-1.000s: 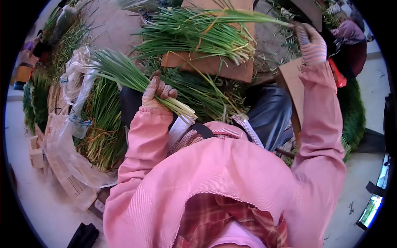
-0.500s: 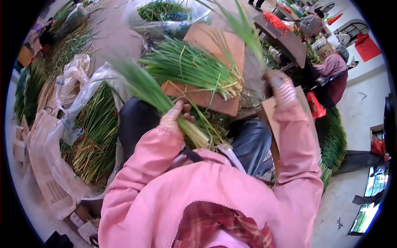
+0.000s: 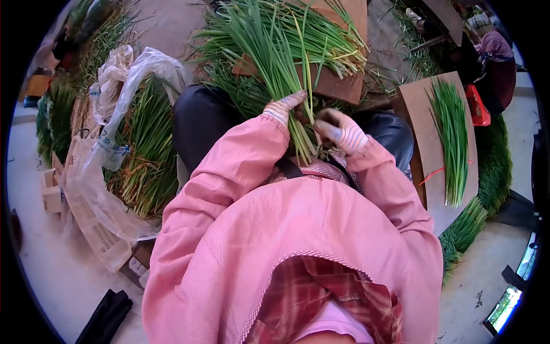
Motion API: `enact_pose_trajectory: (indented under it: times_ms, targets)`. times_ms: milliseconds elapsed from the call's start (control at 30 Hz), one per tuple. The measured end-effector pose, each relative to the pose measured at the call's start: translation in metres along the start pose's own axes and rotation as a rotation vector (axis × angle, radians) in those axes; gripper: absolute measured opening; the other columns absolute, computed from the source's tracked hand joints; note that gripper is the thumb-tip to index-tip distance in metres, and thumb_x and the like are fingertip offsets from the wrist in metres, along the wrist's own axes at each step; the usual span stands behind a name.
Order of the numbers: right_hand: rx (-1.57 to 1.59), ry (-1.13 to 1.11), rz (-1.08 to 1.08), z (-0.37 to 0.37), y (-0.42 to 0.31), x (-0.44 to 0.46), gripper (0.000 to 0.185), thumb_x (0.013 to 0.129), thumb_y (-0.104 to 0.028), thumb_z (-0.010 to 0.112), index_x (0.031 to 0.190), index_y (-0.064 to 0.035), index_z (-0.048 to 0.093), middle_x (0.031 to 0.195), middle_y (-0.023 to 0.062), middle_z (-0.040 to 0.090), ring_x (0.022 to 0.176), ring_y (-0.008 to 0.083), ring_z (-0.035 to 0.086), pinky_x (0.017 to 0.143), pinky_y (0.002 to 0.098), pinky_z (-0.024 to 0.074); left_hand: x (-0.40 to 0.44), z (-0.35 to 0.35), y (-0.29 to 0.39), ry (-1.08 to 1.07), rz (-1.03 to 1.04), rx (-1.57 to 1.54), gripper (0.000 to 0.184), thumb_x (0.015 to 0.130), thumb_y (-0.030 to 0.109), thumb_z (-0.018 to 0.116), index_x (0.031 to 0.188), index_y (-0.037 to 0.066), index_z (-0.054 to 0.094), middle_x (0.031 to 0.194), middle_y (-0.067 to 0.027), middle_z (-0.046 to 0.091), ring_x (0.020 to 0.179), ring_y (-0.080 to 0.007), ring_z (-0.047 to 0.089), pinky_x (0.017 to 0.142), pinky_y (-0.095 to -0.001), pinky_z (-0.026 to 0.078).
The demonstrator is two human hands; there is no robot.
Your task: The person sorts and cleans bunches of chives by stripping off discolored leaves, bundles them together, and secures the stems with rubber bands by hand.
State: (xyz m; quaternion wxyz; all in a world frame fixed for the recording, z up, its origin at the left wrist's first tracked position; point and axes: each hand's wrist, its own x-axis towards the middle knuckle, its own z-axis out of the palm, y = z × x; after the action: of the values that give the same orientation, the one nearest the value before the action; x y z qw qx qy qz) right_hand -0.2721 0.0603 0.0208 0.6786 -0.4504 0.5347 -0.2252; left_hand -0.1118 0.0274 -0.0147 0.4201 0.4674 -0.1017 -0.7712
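Note:
My left hand (image 3: 285, 109), in a glove with striped cuff and bare fingertips, is wrapped round a bunch of garlic chives (image 3: 275, 69). Their leaves point up and away, and the pale stem ends come down toward my lap. Close on the right is my right hand (image 3: 342, 131), gloved the same way, its fingers curled in at a yellowish stalk beside the bunch's lower stems. The fingertips partly hide what they pinch. Beyond the hands a loose heap of garlic chives (image 3: 321, 34) lies on a brown board (image 3: 341, 86).
On my left stands a plastic bag (image 3: 152, 60) full of chives (image 3: 149, 155). A board (image 3: 418, 106) at my right bears a chive bundle (image 3: 450, 137) with a red tie (image 3: 432, 176). More greens (image 3: 495, 166) are stacked beyond it, near a red bag (image 3: 477, 106) and another person (image 3: 495, 63).
My right hand has come down and inward from the upper right to the stems in my left hand. The bunch now stands more upright. My view has tilted down, revealing the tied bundle.

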Motion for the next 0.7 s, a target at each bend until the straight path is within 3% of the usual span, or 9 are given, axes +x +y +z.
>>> enact_pose_trajectory:
  times_ms: [133, 200, 333, 500, 633, 667, 700]
  targets:
    - [0.144, 0.091, -0.067, 0.017, -0.018, 0.026, 0.031, 0.076, -0.028, 0.061, 0.095, -0.0036, 0.054, 0.072, 0.0030, 0.058, 0.062, 0.0104, 0.052, 0.055, 0.0223, 0.0414, 0.002, -0.006, -0.004, -0.083, 0.058, 0.079, 0.021, 0.071, 0.026, 0.066, 0.073, 0.008, 0.056, 0.056, -0.0014, 0.048, 0.046, -0.0149, 0.045, 0.045, -0.0279, 0.040]
    - [0.428, -0.005, -0.107, 0.018, -0.005, 0.047, 0.028, 0.076, -0.025, 0.063, 0.094, -0.0047, 0.055, 0.074, 0.0044, 0.060, 0.061, 0.0115, 0.055, 0.054, 0.0231, 0.0435, -0.001, -0.009, -0.002, -0.076, 0.092, 0.013, 0.020, 0.072, 0.026, 0.066, 0.074, 0.008, 0.056, 0.055, -0.0010, 0.047, 0.046, -0.0148, 0.044, 0.044, -0.0277, 0.040]
    - [0.372, -0.063, -0.054, 0.020, -0.012, 0.056, 0.022, 0.076, -0.022, 0.063, 0.091, -0.0072, 0.057, 0.072, 0.0032, 0.061, 0.057, 0.0113, 0.056, 0.049, 0.0225, 0.0435, -0.010, -0.008, 0.004, -0.017, 0.133, -0.076, 0.018, 0.073, 0.025, 0.065, 0.072, 0.009, 0.055, 0.053, -0.0007, 0.046, 0.046, -0.0146, 0.042, 0.044, -0.0281, 0.039]
    - [0.535, 0.047, -0.083, 0.027, -0.020, 0.062, 0.024, 0.075, -0.018, 0.064, 0.094, -0.0050, 0.057, 0.072, 0.0045, 0.060, 0.058, 0.0133, 0.056, 0.052, 0.0248, 0.0453, -0.017, 0.002, 0.015, 0.128, 0.325, -0.012, 0.015, 0.073, 0.020, 0.064, 0.072, 0.008, 0.055, 0.052, -0.0026, 0.047, 0.045, -0.0170, 0.045, 0.045, -0.0303, 0.040]
    - [0.287, 0.105, -0.128, 0.022, -0.022, 0.068, 0.021, 0.074, -0.013, 0.061, 0.092, -0.0022, 0.058, 0.072, 0.0042, 0.060, 0.060, 0.0122, 0.056, 0.053, 0.0239, 0.0436, -0.006, -0.012, 0.028, 0.194, 0.393, 0.067, 0.015, 0.072, 0.019, 0.065, 0.074, 0.007, 0.056, 0.053, -0.0023, 0.047, 0.045, -0.0169, 0.045, 0.045, -0.0301, 0.041]
    - [0.177, 0.123, -0.179, 0.019, -0.013, 0.072, 0.020, 0.074, -0.011, 0.060, 0.091, -0.0009, 0.059, 0.072, 0.0040, 0.060, 0.061, 0.0118, 0.056, 0.054, 0.0240, 0.0433, 0.014, -0.034, 0.031, 0.137, 0.569, 0.114, 0.021, 0.071, 0.023, 0.067, 0.076, 0.006, 0.056, 0.059, -0.0042, 0.053, 0.049, -0.0161, 0.049, 0.046, -0.0298, 0.043]
    - [-0.120, 0.154, -0.254, 0.016, -0.002, 0.071, 0.025, 0.072, -0.017, 0.060, 0.090, 0.0008, 0.059, 0.073, 0.0077, 0.061, 0.066, 0.0178, 0.058, 0.061, 0.0276, 0.0443, 0.017, -0.040, 0.044, 0.128, 0.642, 0.082, 0.025, 0.069, 0.025, 0.069, 0.077, 0.005, 0.056, 0.062, -0.0053, 0.055, 0.051, -0.0161, 0.051, 0.046, -0.0299, 0.043]
